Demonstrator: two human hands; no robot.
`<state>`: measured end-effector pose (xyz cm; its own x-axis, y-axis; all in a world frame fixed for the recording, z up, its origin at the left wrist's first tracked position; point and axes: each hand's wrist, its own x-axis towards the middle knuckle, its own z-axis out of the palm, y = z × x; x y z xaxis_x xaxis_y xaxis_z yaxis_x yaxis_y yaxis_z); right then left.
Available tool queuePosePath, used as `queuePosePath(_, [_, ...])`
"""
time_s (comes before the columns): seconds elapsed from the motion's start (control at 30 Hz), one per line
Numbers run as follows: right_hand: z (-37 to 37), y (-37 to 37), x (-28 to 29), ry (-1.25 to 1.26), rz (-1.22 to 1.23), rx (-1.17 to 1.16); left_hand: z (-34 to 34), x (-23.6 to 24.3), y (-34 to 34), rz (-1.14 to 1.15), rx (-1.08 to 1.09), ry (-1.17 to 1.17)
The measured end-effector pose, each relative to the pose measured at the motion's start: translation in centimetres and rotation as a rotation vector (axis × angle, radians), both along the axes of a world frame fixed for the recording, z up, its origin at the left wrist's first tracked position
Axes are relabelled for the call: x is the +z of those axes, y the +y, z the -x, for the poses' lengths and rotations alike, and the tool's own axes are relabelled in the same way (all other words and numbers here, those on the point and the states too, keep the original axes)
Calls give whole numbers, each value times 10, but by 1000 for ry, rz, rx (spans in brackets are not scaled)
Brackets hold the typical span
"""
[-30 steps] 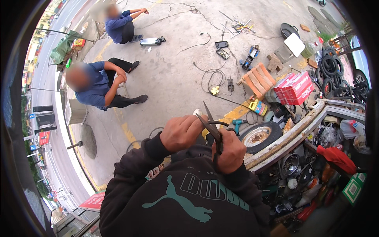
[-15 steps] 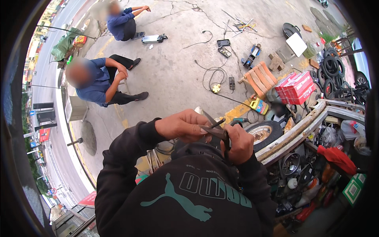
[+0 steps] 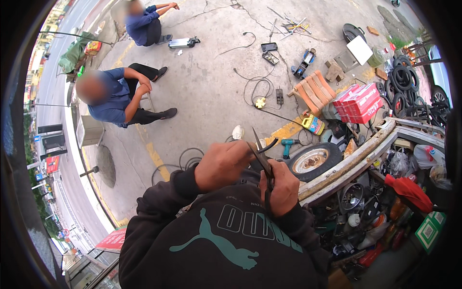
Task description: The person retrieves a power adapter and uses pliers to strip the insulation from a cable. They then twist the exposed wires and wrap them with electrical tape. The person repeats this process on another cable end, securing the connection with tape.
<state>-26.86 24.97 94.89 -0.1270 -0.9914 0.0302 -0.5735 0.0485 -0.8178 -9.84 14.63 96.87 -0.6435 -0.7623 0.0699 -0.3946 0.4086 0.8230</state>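
In front of my chest, my right hand (image 3: 283, 187) is closed round the handles of a pair of scissors (image 3: 263, 161). The blades stand apart and point up and away from me. A short piece of black cable (image 3: 269, 146) crosses the blades, its free end curving to the right. My left hand (image 3: 222, 164) is closed in a pinch on the cable's other end, close beside the blades; its fingertips are slightly blurred. Whether the cable lies between the blades or against one of them I cannot tell.
A teal power drill (image 3: 287, 147) and a wheel (image 3: 312, 163) lie beyond my right hand. To the right, a metal-edged cart (image 3: 353, 154) holds jumbled tools and parts. Two people in blue sit at left, one near (image 3: 108, 96), one farther (image 3: 140, 26). Cords (image 3: 257, 89) trail over the pavement.
Both hands have come slightly nearer my body. The scissors now stand more upright with blades spread wider, and my left hand has drawn back left from them.
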Motion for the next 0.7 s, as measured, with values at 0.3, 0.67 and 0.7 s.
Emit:
queuePosePath(0.3, [3,10,8,-174,-112,-20,-5,12,-8,-442,-120,17])
queuePosePath(0.67, [-2,28,12,-1283,-541,-240,17,-19,10,-1156,106,512])
queuePosePath(0.7, [0,26,13,-1281,-550,-240,18,-21,6,-1164,94,526])
